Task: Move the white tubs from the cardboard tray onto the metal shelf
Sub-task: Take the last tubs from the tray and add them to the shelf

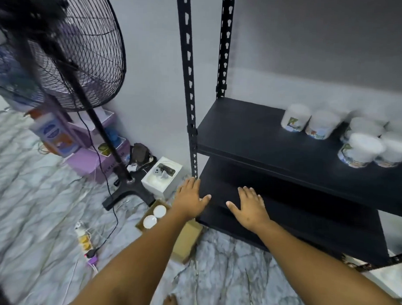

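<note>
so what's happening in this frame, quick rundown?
A person is moving white tubs from a cardboard tray on the floor onto a black metal shelf. Several tubs already stand at the right end of the upper shelf board. Two tubs can be seen in the tray. Both hands are empty, fingers straight: left hand above the tray, right hand in front of the lower shelf board.

I stand barefoot in what looks like a room of a home used for storage. The grey-veined marble-pattern floor (225,268) carries a black pedestal fan (62,42), purple cardboard boxes (91,161), a white power strip with plugs (85,239), and a black slotted-steel shelf unit (276,141) against a plain grey wall (151,58).
</note>
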